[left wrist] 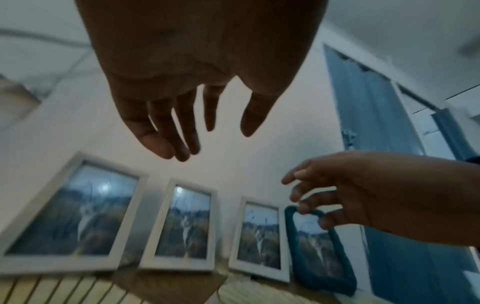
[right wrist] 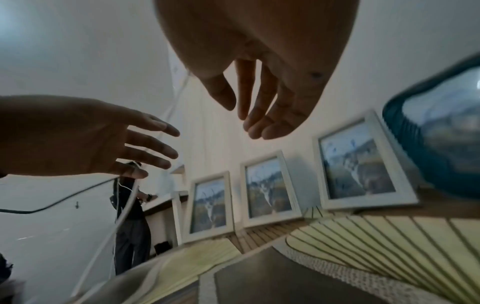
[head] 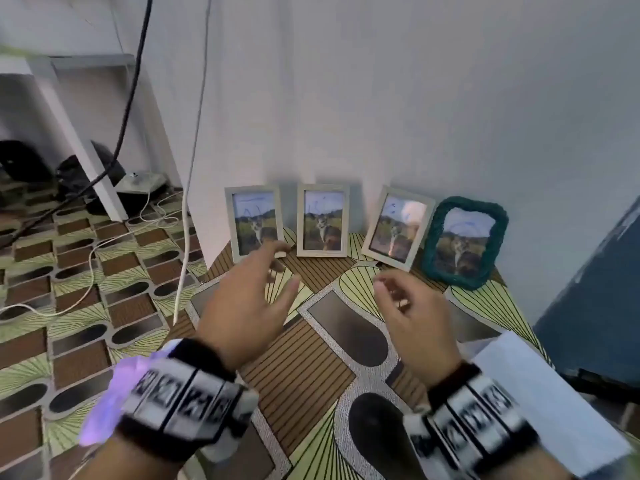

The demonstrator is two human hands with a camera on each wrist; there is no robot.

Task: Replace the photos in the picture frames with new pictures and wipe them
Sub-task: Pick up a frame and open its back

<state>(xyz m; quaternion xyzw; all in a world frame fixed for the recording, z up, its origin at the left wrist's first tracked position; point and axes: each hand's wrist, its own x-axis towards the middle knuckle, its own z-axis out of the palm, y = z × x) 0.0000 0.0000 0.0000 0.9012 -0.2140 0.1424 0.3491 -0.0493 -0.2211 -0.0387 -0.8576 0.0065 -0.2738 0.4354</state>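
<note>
Several picture frames lean against the white wall on a patterned table: a left white frame point(head: 255, 223), a middle white frame point(head: 322, 224), a right white frame point(head: 398, 232) and a teal woven frame point(head: 464, 242). All hold the same landscape photo. My left hand point(head: 258, 296) hovers just in front of the left white frame point(left wrist: 74, 214), fingers straight and spread, holding nothing. My right hand point(head: 405, 306) hangs above the table before the right white frame point(right wrist: 361, 162), fingers loosely bent, empty. The teal woven frame point(right wrist: 441, 139) stands nearest the right wrist.
White paper point(head: 540, 393) lies at the table's right edge. A blue door point(head: 602, 278) stands to the right. Cables point(head: 188, 188) hang left of the table, over a patterned floor with dark equipment point(head: 90, 178). Another person point(right wrist: 132, 216) stands in the background.
</note>
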